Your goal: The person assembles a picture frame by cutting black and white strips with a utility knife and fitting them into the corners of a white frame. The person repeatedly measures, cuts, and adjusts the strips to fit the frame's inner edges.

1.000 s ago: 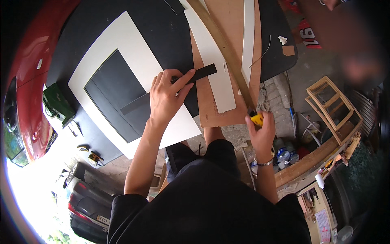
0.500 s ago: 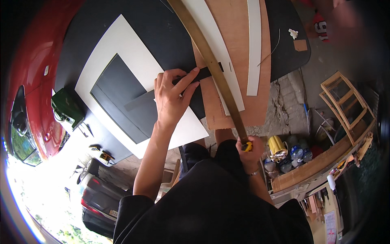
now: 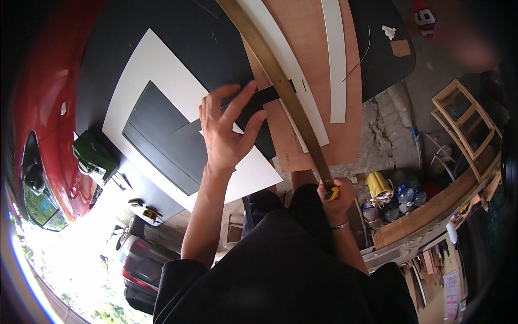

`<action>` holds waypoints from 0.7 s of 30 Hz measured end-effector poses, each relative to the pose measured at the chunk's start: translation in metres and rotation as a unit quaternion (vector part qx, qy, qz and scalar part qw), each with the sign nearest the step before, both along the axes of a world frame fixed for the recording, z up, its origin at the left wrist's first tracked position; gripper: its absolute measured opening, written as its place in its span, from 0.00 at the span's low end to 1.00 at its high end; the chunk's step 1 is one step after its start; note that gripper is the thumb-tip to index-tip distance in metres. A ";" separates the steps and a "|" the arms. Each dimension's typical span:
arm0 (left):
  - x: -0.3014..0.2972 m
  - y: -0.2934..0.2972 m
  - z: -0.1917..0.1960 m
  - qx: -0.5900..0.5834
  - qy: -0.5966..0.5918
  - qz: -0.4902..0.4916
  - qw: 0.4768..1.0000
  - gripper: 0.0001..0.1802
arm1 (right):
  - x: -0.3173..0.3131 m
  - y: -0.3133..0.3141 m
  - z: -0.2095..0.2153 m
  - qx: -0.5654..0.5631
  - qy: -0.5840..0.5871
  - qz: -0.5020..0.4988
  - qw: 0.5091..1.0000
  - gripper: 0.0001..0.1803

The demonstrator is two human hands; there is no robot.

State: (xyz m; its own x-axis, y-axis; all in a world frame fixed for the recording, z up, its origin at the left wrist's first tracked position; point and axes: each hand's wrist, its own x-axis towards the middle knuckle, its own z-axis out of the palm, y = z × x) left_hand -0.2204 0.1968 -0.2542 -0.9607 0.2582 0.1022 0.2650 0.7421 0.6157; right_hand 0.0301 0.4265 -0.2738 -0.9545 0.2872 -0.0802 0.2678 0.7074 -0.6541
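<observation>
My left hand hovers with its fingers spread over a flat black bar, holding nothing. The bar runs beneath the hand and meets a long brass-coloured straightedge. That straightedge lies slantwise along a white strip of board on a brown sheet. Closed near the straightedge's close end, my right hand grips a small yellow-and-black tool, perhaps a utility knife; its blade does not show. Left of my left hand, a white board frame with a rectangular opening lies on the black tabletop.
Another white strip lies farther right on the brown sheet. A green device and a yellow-and-black tool are at the left. Wooden frames, bottles and a yellow roll stand right. A red car flanks the table.
My left hand has lifted its fingers off the black bar and spread them. My right hand stays closed by the straightedge's close end. The view has shifted slightly.
</observation>
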 end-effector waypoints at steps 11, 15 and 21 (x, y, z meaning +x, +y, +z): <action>-0.071 0.031 -0.022 -0.075 0.014 -0.108 0.991 0.57 | -0.004 -0.011 -0.001 -0.013 0.001 -0.021 1.000 0.19; -0.073 0.029 -0.025 -0.038 0.012 -0.106 0.994 0.57 | 0.000 -0.016 -0.002 -0.008 -0.008 -0.022 1.000 0.19; -0.075 0.024 -0.031 -0.039 0.032 -0.121 0.991 0.58 | -0.002 -0.023 -0.001 -0.021 -0.003 -0.030 0.999 0.19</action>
State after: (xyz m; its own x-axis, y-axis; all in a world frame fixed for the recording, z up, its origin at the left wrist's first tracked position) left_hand -0.2950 0.2206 -0.2854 -0.8617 0.4898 0.1325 0.4781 0.6965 0.5351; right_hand 0.0285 0.4040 -0.2743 -0.9354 0.3395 -0.0985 0.3121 0.6623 -0.6812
